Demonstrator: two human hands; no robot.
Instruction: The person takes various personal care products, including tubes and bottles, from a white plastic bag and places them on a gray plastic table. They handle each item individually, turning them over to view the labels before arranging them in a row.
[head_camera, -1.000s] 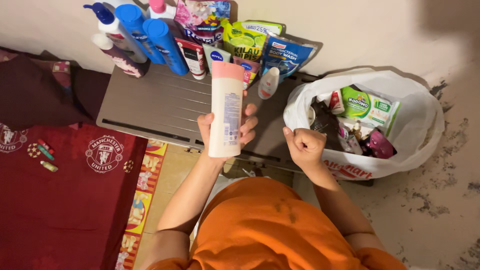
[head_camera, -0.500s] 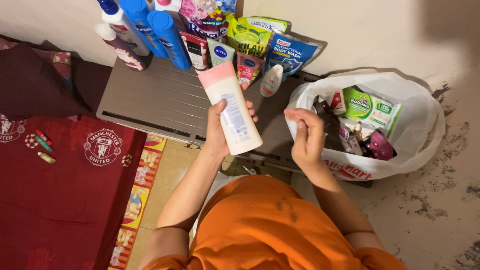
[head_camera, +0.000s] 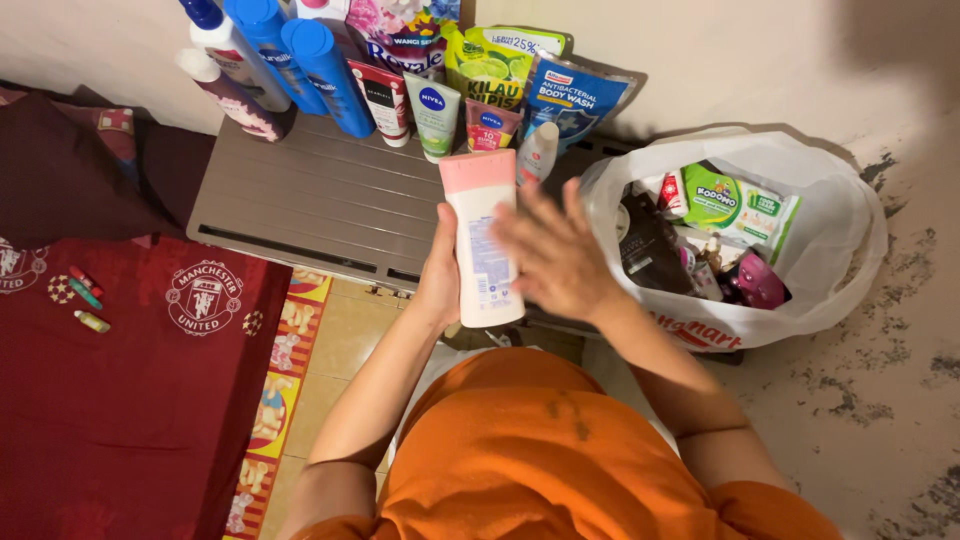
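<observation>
Over the front edge of the grey slatted table (head_camera: 300, 200), near its right end, the person holds a cream lotion bottle (head_camera: 485, 245) with a pink cap, upright and tilted slightly, cap pointing toward the wall. To the left of the table a dark red cloth (head_camera: 120, 400) with round crests covers the floor, and a few small coloured sticks (head_camera: 85, 300) lie on it near its left edge. At the table's right end sits a white plastic bag (head_camera: 830, 250), mouth open, crammed with packets and small bottles, among them a green-and-white packet (head_camera: 735, 205). Along the table's back edge, against the wall, stands a row of toiletries: blue bottles (head_camera: 300, 65) at the left corner, then tubes (head_camera: 435, 115), and refill pouches (head_camera: 540, 90) toward the right. The left hand (head_camera: 440, 270) is wrapped around the lotion bottle from behind, its thumb on the bottle's left side, gripping the lower half. The right hand (head_camera: 555, 255), blurred, is spread wide with its fingers splayed, just beside the bottle's right side and partly overlapping it; whether it touches the bottle cannot be told.
</observation>
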